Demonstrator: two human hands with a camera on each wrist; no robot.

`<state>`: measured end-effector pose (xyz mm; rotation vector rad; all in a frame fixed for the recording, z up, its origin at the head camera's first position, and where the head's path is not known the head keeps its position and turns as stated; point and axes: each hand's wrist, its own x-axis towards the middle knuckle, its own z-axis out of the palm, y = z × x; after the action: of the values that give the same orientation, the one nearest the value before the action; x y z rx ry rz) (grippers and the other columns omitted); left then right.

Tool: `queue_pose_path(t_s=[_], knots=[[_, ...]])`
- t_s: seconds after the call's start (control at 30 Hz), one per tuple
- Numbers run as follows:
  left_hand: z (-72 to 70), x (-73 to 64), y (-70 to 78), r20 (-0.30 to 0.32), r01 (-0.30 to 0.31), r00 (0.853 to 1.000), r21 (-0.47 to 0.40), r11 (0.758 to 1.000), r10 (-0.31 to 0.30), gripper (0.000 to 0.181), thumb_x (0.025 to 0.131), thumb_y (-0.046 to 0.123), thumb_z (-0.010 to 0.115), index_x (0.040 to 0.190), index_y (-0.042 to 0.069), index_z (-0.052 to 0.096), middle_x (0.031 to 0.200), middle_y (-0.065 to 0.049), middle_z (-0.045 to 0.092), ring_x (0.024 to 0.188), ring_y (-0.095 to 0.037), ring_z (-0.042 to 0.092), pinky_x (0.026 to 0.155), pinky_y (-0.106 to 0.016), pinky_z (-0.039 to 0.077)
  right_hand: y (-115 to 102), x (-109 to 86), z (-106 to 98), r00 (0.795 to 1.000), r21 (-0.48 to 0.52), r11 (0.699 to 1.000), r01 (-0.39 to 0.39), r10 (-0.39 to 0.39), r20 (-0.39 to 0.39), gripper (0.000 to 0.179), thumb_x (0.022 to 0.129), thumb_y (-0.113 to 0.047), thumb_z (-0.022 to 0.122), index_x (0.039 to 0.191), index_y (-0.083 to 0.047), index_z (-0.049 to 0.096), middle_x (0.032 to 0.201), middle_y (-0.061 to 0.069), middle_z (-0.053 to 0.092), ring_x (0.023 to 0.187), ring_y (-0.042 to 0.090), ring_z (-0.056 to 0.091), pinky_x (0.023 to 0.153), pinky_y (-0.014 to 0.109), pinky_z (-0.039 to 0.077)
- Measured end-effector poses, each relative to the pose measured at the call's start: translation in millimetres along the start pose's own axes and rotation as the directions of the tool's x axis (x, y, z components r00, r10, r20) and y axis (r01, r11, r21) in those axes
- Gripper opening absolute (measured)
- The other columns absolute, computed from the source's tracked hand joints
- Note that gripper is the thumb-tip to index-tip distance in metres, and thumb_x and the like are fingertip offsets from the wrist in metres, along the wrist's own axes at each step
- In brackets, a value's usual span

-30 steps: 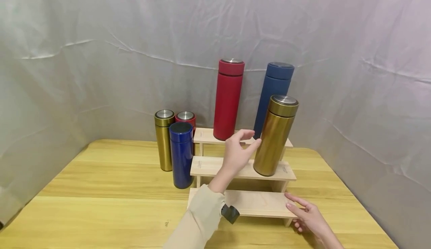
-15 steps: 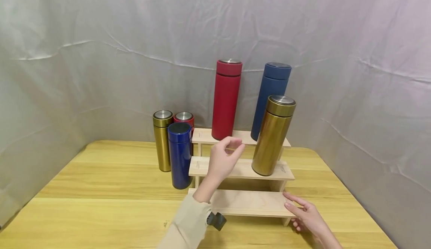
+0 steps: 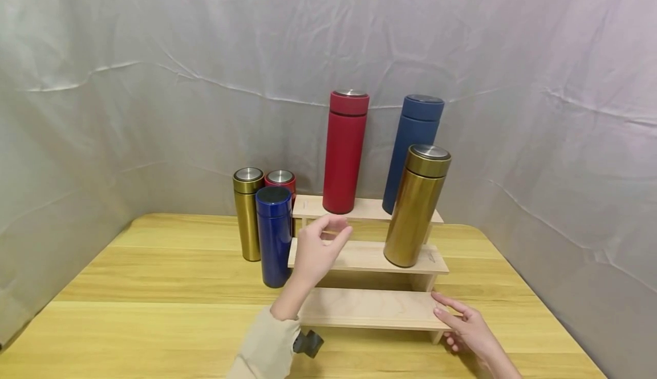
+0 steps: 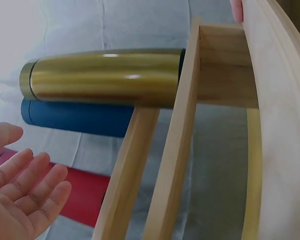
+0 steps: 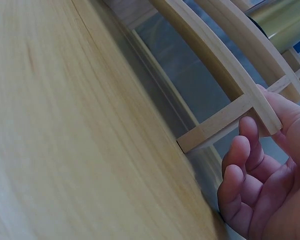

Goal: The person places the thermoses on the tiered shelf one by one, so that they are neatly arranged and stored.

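Right grip [image 3: 468, 333] pinching right end of bottom step [image 3: 369, 308] on wooden stand [image 3: 387, 262]. Left grip [image 3: 313, 251] kinda half-wide, fingers loosely curved, near left part of middle step [image 3: 359, 253]. Tall gold bottle [image 3: 417, 211] upright on same step, well apart, off to left grip's right. Red bottle [image 3: 345, 159] and matte blue bottle [image 3: 410, 139] up on top step [image 3: 370, 209].

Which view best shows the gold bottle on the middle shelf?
The head view: the gold bottle shows whole, lid top included. Left wrist shows it sideways, lid top unseen; right wrist, only its lower end.
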<state>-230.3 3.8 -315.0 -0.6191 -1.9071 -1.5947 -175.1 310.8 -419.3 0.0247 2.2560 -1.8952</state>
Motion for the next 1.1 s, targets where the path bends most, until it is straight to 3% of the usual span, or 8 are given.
queue_pose_path(t_s=[0.17,0.37,0.5,0.7,0.83,0.97,1.1], knots=[[-14.3,-2.4,1.7,-0.072,-0.026,0.997,0.028,0.999,0.028,0.009,0.078,0.006,0.068,0.084,-0.001,0.067,0.080,-0.009,0.067,0.069,-0.020,0.063,0.060,-0.033,0.052,0,-0.5,0,1.000,-0.004,1.000,0.003,-0.003,0.006,0.033,0.089,-0.023,0.055,0.095,-0.055,0.058,0.052,-0.002,0.047,0.046,0.008,0.048,0.044,0.019,0.043],[-35.1,-3.6,29.0,-0.132,-0.038,0.990,0.074,0.997,0.047,0.006,0.076,-0.004,0.065,0.080,-0.009,0.065,0.074,-0.017,0.065,0.064,-0.028,0.061,0.057,-0.035,0.051,1,-0.9,0,1.000,-0.002,1.000,0.007,-0.007,0.009,0.033,0.090,-0.022,0.054,0.095,-0.055,0.058,0.053,0.000,0.048,0.045,0.008,0.047,0.043,0.019,0.043],[-41.8,-4.2,31.7,-0.147,-0.044,0.987,0.095,0.994,0.058,0.005,0.076,-0.005,0.065,0.079,-0.009,0.064,0.073,-0.017,0.064,0.063,-0.027,0.060,0.056,-0.033,0.050,2,-1.0,-1,1.000,-0.007,1.000,0.003,-0.003,0.002,0.033,0.090,-0.022,0.054,0.096,-0.055,0.058,0.054,0.001,0.046,0.046,0.008,0.046,0.043,0.020,0.042],[-52.8,-3.2,24.7,-0.157,-0.087,0.982,0.122,0.989,0.106,0.005,0.076,-0.006,0.065,0.078,-0.010,0.064,0.070,-0.016,0.064,0.060,-0.026,0.059,0.053,-0.029,0.049,3,-0.7,0,1.000,-0.007,1.000,-0.006,0.006,-0.004,0.033,0.090,-0.023,0.054,0.096,-0.055,0.057,0.054,0.001,0.045,0.046,0.008,0.046,0.044,0.020,0.043],[-64.2,-1.7,20.1,-0.176,-0.072,0.980,0.139,0.988,0.096,0.005,0.076,-0.005,0.065,0.078,-0.010,0.064,0.070,-0.016,0.064,0.059,-0.024,0.059,0.053,-0.023,0.049,3,-0.2,0,1.000,-0.011,1.000,0.002,-0.002,-0.003,0.032,0.090,-0.023,0.054,0.095,-0.055,0.058,0.054,0.000,0.045,0.046,0.008,0.046,0.044,0.020,0.043],[-74.6,0.3,0.4,-0.211,-0.039,0.975,0.152,0.988,0.071,0.006,0.077,0.002,0.068,0.077,-0.004,0.066,0.070,-0.011,0.065,0.059,-0.017,0.059,0.054,-0.019,0.047,2,0.3,0,1.000,-0.016,1.000,0.014,-0.014,-0.005,0.033,0.090,-0.022,0.054,0.095,-0.054,0.058,0.053,0.001,0.046,0.045,0.008,0.046,0.043,0.020,0.042],[-83.5,1.6,-17.8,-0.256,-0.037,0.963,0.186,0.982,0.085,0.008,0.076,0.008,0.071,0.077,0.001,0.068,0.072,-0.006,0.066,0.061,-0.011,0.058,0.054,-0.016,0.045,2,0.8,0,1.000,-0.018,1.000,0.020,-0.020,-0.009,0.033,0.089,-0.022,0.055,0.095,-0.055,0.058,0.053,0.001,0.047,0.045,0.008,0.046,0.043,0.020,0.043]])
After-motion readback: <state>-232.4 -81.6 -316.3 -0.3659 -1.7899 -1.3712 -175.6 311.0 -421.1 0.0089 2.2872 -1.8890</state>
